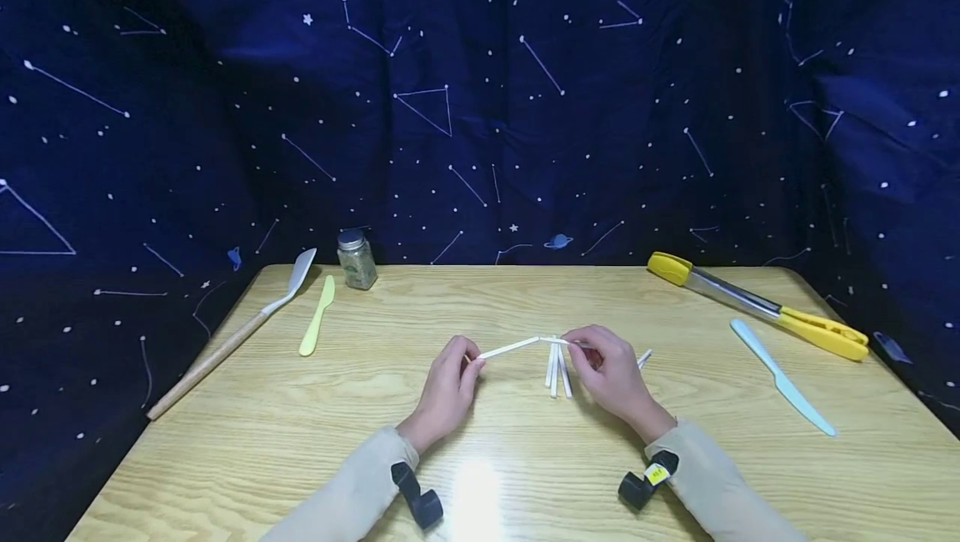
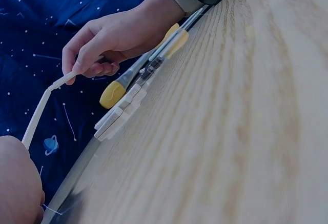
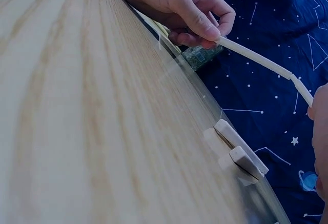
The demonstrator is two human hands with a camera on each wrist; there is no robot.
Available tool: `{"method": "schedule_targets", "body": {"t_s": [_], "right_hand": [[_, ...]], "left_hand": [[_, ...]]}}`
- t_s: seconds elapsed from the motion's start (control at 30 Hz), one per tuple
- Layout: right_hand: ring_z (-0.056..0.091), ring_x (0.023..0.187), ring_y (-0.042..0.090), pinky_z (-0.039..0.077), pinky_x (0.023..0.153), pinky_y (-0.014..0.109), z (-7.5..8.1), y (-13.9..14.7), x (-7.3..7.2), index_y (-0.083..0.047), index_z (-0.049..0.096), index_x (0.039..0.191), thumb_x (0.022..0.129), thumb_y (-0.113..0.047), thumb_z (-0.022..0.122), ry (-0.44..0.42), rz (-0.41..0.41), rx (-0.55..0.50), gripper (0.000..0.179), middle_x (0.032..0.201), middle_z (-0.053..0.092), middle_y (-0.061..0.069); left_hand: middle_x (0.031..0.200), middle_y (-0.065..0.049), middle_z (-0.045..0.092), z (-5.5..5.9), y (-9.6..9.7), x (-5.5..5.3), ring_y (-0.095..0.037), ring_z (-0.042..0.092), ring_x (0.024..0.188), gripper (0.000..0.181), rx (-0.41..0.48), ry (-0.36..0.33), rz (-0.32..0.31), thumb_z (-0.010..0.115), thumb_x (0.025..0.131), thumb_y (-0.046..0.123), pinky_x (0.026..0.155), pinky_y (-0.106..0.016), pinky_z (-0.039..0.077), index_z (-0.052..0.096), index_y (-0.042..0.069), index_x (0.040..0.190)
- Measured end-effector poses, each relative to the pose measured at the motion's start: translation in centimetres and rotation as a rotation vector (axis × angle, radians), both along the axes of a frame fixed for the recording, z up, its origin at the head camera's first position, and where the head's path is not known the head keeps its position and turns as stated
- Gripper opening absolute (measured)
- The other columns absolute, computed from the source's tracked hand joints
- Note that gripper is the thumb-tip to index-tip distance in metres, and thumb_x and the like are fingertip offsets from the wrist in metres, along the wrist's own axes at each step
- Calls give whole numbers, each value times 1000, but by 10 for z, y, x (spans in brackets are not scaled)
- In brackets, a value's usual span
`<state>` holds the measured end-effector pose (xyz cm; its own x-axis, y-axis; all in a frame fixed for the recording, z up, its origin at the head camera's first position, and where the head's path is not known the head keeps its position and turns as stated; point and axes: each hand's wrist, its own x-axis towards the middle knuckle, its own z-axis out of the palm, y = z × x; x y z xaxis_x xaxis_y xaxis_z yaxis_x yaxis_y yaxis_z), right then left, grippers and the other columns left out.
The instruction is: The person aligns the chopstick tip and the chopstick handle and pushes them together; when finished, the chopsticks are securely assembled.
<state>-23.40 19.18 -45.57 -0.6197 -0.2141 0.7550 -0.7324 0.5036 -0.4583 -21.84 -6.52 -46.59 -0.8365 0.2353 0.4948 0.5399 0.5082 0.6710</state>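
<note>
A thin white stick (image 1: 510,348) spans the space between my hands above the table, angled at a kink nearer the right hand. My left hand (image 1: 444,392) pinches its left end between thumb and finger. The right hand (image 1: 611,371) pinches the other end, as the left wrist view also shows with that hand (image 2: 110,42). In the right wrist view, the kink in the stick (image 3: 256,57) looks like a crease or break; I cannot tell which. Several similar white sticks (image 1: 553,371) lie fanned beside the right hand. Another white piece (image 1: 644,358) shows beyond it, partly hidden.
At the left lie a spatula (image 1: 225,350) with a wooden handle and a yellow-green knife (image 1: 318,317). A seasoning jar (image 1: 357,260) stands near the back edge. Yellow-ended tongs (image 1: 742,300) and a light-blue knife (image 1: 780,379) lie at the right. A starry dark cloth (image 1: 480,108) hangs behind.
</note>
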Motion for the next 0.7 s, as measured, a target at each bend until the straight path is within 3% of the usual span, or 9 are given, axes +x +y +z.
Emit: {"method": "schedule_targets", "body": {"t_s": [0.23, 0.53, 0.7], "right_hand": [[44, 59, -1, 39, 50, 13, 1, -4, 1, -4, 68, 89, 77, 16, 64, 8, -20, -26, 23, 78, 64, 3], [46, 60, 3, 40, 50, 16, 27, -15, 21, 6, 66, 85, 75, 20, 62, -42, -40, -59, 18, 76, 65, 15], [47, 60, 3, 41, 50, 18, 18, -13, 15, 5, 66, 86, 76, 20, 62, -46, -19, -57, 18, 77, 66, 15]], "left_hand": [[81, 3, 48, 2, -1, 0, -4, 43, 64, 7, -1, -8, -10, 54, 98, 13, 55, -18, 40, 53, 6, 95], [81, 3, 48, 1, 1, -2, -4, 43, 65, 6, -1, -11, -23, 54, 98, 12, 55, -18, 40, 52, 7, 94], [81, 3, 48, 1, 0, -1, -4, 42, 64, 6, -6, -21, -18, 55, 97, 12, 54, -18, 40, 52, 7, 94]]}}
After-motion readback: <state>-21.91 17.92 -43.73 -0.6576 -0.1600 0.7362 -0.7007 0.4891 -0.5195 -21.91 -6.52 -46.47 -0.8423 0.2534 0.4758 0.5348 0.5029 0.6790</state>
